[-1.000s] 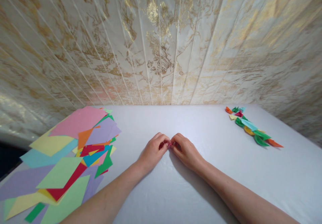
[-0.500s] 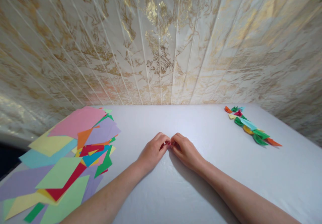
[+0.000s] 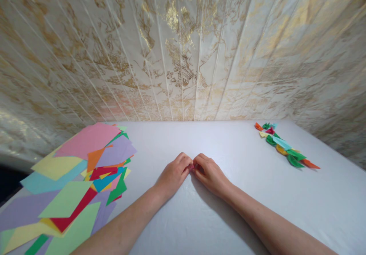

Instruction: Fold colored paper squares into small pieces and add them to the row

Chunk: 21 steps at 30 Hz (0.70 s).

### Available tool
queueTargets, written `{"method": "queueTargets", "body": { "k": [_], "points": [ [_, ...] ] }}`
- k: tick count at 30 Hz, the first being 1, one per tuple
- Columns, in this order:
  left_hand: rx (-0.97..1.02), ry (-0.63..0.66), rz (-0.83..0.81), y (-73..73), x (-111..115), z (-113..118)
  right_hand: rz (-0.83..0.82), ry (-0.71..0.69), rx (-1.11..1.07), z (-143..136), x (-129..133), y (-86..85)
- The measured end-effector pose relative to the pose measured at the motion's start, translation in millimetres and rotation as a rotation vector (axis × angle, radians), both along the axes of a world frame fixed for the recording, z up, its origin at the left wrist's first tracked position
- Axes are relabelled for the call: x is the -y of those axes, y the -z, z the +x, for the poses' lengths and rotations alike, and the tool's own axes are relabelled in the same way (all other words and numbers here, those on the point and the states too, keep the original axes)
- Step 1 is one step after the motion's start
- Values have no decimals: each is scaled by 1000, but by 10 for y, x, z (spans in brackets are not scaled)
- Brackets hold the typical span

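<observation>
My left hand [image 3: 175,172] and my right hand [image 3: 210,173] meet at the middle of the white table [image 3: 183,217], fingertips nearly touching. Between them is a tiny piece of pinkish-red paper [image 3: 191,167], pinched by the fingers of both hands. Most of the paper is hidden by the fingers, so its shape cannot be made out. Both hands are closed, with thumbs and forefingers pressed together just above the tabletop.
Loose coloured paper sheets, among them a pink sheet [image 3: 88,140] and a light green sheet [image 3: 67,199], overlap along the left side. Several small folded paper pieces [image 3: 283,143] lie in a row at the right. A gold-patterned curtain [image 3: 183,56] hangs behind the table.
My left fingers have closed in more tightly around the small paper, and less of the gap in that hand shows. The sheets and folded pieces lie as before.
</observation>
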<state>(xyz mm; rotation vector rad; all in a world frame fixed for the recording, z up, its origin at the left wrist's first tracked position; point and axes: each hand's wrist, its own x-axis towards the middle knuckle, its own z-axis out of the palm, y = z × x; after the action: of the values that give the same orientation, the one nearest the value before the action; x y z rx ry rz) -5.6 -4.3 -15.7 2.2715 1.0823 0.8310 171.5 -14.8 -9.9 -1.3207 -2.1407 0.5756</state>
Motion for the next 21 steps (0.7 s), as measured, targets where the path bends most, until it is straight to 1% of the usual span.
{"method": "queueTargets", "body": {
  "k": [9, 21],
  "points": [
    [-47, 8, 15, -20, -4, -16, 0, 18, 33, -22, -13, 15],
    [-132, 13, 83, -41, 6, -21, -8, 11, 72, -37, 19, -48]
  ]
}}
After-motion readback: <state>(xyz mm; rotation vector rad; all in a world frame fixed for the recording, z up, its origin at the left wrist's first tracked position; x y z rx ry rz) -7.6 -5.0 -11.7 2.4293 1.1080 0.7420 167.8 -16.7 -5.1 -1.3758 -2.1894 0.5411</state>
